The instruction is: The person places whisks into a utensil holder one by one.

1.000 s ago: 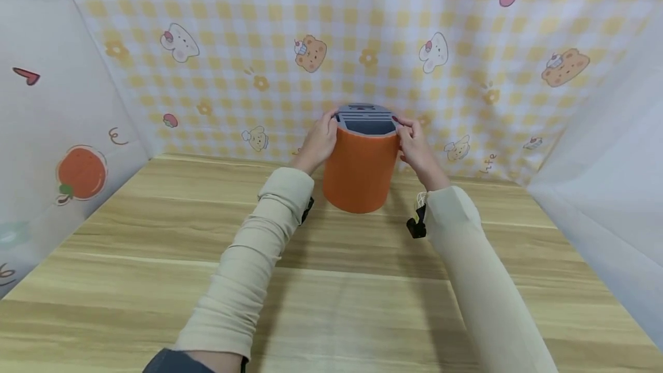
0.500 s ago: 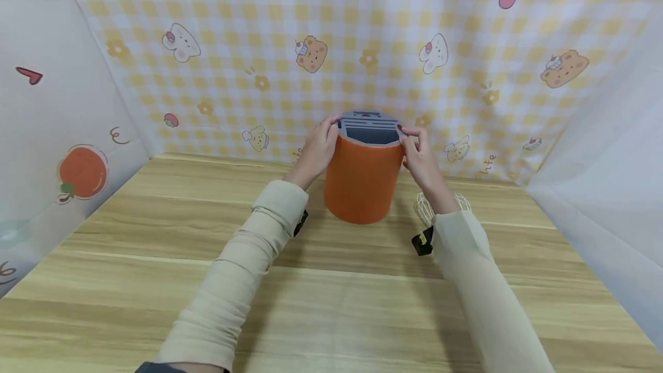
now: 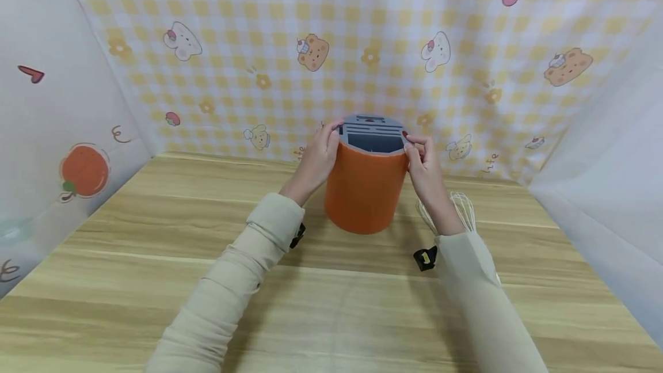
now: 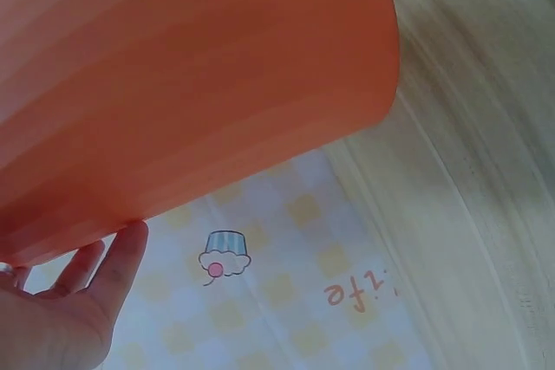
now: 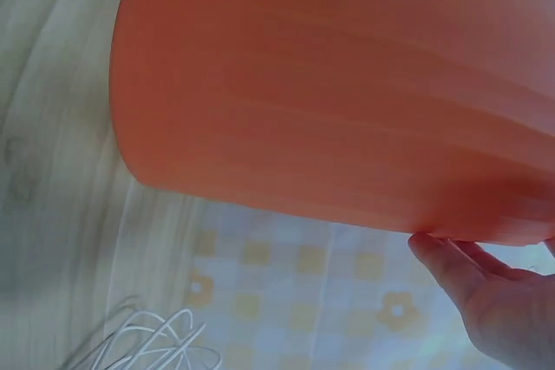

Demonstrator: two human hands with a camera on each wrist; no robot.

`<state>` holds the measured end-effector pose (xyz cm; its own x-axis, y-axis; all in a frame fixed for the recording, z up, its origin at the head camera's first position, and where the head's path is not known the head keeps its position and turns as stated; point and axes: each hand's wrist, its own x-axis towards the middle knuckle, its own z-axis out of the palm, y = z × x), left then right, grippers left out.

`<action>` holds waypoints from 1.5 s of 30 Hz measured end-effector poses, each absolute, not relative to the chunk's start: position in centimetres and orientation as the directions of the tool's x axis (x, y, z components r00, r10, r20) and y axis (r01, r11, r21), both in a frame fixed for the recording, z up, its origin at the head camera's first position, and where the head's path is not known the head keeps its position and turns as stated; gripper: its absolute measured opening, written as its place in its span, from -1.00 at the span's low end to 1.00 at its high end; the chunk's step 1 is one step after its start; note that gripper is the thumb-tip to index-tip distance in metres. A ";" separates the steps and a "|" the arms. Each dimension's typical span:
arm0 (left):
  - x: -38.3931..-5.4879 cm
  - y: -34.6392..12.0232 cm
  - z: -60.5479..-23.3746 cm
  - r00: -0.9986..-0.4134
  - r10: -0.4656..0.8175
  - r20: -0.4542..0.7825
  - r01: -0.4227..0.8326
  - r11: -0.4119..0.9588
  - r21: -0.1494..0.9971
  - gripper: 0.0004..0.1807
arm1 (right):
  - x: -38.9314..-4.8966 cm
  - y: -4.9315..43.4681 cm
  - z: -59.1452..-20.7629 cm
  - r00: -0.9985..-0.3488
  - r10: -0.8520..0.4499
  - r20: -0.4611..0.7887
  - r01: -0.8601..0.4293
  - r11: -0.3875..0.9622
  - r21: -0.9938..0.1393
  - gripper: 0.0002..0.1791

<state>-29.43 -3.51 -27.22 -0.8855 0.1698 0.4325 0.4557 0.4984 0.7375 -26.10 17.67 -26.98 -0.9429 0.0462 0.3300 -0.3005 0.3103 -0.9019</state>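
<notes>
An orange cylindrical knife holder point(image 3: 365, 189) with a grey slotted top point(image 3: 373, 125) is between my two hands, near the back of the wooden table. My left hand point(image 3: 317, 159) grips it by the upper left side, fingers against the wall just under the rim. On the opposite side my right hand point(image 3: 426, 170) pinches the upper edge, its thumb toward me. The slots and the wide front opening face up and toward me. In both wrist views the smooth orange wall fills much of the picture, with fingertips point(image 4: 130, 236) touching its side.
Loops of thin white cord point(image 3: 463, 209) lie beside and behind my right wrist. A black camera mount point(image 3: 426, 259) sits at that wrist. A yellow checked cloth point(image 3: 248, 73) hangs behind the table point(image 3: 336, 315), with pale cloth walls at both sides.
Both hands have brought the knife holder toward me and slightly right. Its top has come lower in the head view, and more of the white cord shows beside my right wrist.
</notes>
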 end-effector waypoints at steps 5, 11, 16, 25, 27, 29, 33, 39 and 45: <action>-28.8 -3.6 -27.4 -0.876 0.168 0.453 0.472 0.499 0.727 -0.51 | -25.2 17.5 -27.2 -0.934 0.091 0.347 -0.287 0.390 -0.875 -0.56; -28.0 -3.7 -27.5 -0.876 0.169 0.452 0.472 0.494 0.730 -0.51 | -24.3 17.5 -27.5 -0.922 0.095 0.376 -0.307 0.413 -0.857 -0.54; -27.3 -3.7 -27.5 -0.876 0.164 0.454 0.470 0.501 0.727 -0.52 | -23.5 17.5 -27.5 -0.907 0.094 0.409 -0.330 0.442 -0.834 -0.54; -26.3 -4.0 -27.5 -0.872 0.182 0.455 0.484 0.472 0.737 -0.54 | -22.1 17.5 -27.8 -0.906 0.111 0.407 -0.317 0.457 -0.831 -0.55; -26.0 -4.1 -27.5 -0.871 0.189 0.454 0.487 0.462 0.741 -0.54 | -21.8 17.5 -27.8 -0.904 0.112 0.413 -0.323 0.455 -0.830 -0.56; -25.8 -4.2 -27.6 -0.870 0.193 0.453 0.488 0.458 0.743 -0.53 | -21.5 17.5 -27.8 -0.900 0.111 0.422 -0.331 0.456 -0.826 -0.56; -25.2 -4.4 -27.7 -0.872 0.197 0.448 0.486 0.462 0.742 -0.54 | -20.8 17.4 -27.9 -0.894 0.110 0.435 -0.342 0.461 -0.819 -0.57; -24.5 -4.6 -27.8 -0.862 0.204 0.464 0.503 0.453 0.736 -0.55 | -20.0 17.5 -27.9 -0.896 0.099 0.433 -0.336 0.489 -0.805 -0.58; -23.6 -4.8 -27.8 -0.859 0.204 0.470 0.509 0.450 0.734 -0.54 | -19.1 17.7 -27.9 -0.902 0.068 0.426 -0.333 0.519 -0.787 -0.55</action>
<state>-23.60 -4.79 -27.83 -0.8586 0.2045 0.4702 0.5090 0.4500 0.7338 -19.15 17.69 -27.86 -0.9021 0.0676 0.4262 -0.3332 0.5185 -0.7875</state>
